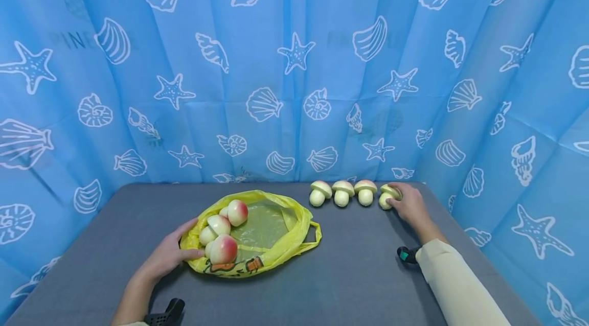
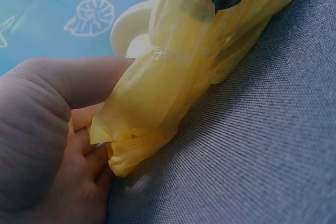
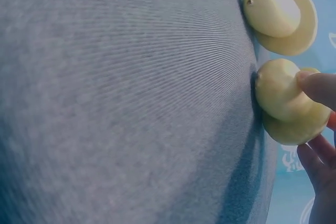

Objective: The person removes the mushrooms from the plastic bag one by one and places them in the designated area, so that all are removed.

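A yellow plastic bag (image 1: 301,234) lies spread open on the table, its rim rolled into a ring. Three toy mushrooms with pink-tinged caps, one of them the front mushroom (image 1: 223,250), rest inside its left part. My left hand (image 1: 167,255) grips the bag's left side, thumb over the rim and the other fingers partly hidden by the yellow plastic (image 2: 152,98). At the back right, my right hand (image 1: 412,207) pinches a pale toy mushroom (image 3: 281,90) between thumb and fingers. This mushroom stands at the right end of a row, cap up and slightly tilted.
Three more mushrooms stand in the row along the back edge, the nearest being the third mushroom (image 1: 365,193). A bag handle (image 1: 313,236) sticks out to the right. The grey table (image 1: 349,275) meets a blue shell-patterned curtain (image 1: 294,86) behind it.
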The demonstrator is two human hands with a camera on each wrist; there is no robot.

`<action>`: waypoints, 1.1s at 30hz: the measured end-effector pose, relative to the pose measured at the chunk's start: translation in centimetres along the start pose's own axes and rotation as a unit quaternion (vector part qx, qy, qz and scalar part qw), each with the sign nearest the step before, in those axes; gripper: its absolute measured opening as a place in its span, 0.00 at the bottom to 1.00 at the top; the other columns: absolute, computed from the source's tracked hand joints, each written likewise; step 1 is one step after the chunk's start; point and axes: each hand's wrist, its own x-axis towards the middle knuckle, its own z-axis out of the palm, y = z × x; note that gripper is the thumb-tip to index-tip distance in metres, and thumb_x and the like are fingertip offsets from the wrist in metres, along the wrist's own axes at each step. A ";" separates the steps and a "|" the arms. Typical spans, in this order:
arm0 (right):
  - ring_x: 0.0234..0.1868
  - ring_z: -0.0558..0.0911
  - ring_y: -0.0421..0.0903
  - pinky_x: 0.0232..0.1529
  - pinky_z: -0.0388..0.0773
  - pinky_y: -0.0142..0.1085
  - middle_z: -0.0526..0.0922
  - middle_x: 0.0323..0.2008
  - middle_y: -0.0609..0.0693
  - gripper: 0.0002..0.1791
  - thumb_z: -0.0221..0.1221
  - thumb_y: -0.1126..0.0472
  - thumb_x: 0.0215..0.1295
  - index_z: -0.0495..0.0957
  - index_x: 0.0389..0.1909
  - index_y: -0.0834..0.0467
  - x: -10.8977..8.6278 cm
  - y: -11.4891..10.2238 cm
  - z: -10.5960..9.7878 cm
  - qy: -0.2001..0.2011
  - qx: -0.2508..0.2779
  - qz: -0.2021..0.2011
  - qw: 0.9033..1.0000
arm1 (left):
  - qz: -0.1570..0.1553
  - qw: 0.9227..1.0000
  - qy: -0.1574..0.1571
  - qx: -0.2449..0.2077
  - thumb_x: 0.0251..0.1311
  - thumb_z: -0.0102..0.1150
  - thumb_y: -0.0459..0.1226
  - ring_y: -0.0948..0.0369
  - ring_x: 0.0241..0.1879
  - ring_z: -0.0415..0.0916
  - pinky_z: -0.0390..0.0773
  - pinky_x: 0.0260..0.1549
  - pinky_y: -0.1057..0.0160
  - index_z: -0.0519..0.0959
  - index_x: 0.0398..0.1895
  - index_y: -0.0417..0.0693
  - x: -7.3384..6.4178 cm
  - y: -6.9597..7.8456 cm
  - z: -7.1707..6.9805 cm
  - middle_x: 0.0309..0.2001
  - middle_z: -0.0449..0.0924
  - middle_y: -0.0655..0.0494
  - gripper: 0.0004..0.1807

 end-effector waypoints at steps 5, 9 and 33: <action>0.59 0.67 0.70 0.56 0.64 0.62 0.70 0.59 0.71 0.28 0.64 0.64 0.62 0.71 0.61 0.68 -0.1 0.2 0.1 0.009 0.012 -0.014 1.000 | 0.002 1.000 0.002 0.001 0.54 0.69 0.47 0.32 0.70 0.44 0.50 0.63 0.33 0.50 0.76 0.39 0.0 -0.1 -0.1 0.72 0.46 0.29 0.53; 0.59 0.67 0.70 0.57 0.63 0.62 0.70 0.59 0.71 0.27 0.64 0.64 0.62 0.70 0.62 0.68 -0.2 0.4 0.3 0.020 0.020 -0.022 0.999 | 0.008 1.000 0.004 0.000 0.54 0.69 0.48 0.33 0.70 0.44 0.50 0.63 0.33 0.50 0.76 0.39 0.2 -0.2 0.0 0.73 0.46 0.30 0.53; 0.61 0.64 0.70 0.60 0.59 0.63 0.69 0.60 0.71 0.28 0.63 0.61 0.63 0.71 0.61 0.67 -0.6 0.3 -0.5 0.044 0.037 -0.015 0.998 | 0.003 1.000 -0.001 -0.003 0.55 0.68 0.48 0.32 0.70 0.44 0.50 0.63 0.33 0.49 0.76 0.38 0.0 -0.1 0.0 0.72 0.46 0.29 0.53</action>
